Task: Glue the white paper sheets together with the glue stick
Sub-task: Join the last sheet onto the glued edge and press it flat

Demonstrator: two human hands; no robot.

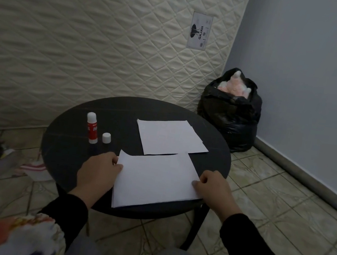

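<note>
While the person sits at it, the round black desk carries everything for the job. Behind stands a quilted mattress against the wall, and a black bag sits in the corner, well apart from the work.

Near stack: white sheets lying at the front edge of the desk, more than one layer showing at the lower left corner. Far stack: more sheets just beyond it, edges nearly meeting, untouched.

Left hand pinches the left edge of the near stack, thumb on top, fingers curled under or beside the paper. Right hand likewise grips the right edge, thumb over the sheet. Both closed on the paper, neither lifting it clear, as far as I can see.

Glue stick stands upright left of the papers, near but not touching, red label. Cap stands just beside it, so the stick looks open and ready.

Progress, my guess: early to middle. Near stack looks like it's being squared up or pressed; can't tell if glue is already between its layers. No glue visible on any sheet. Far stack likely remains to be glued on.
</note>
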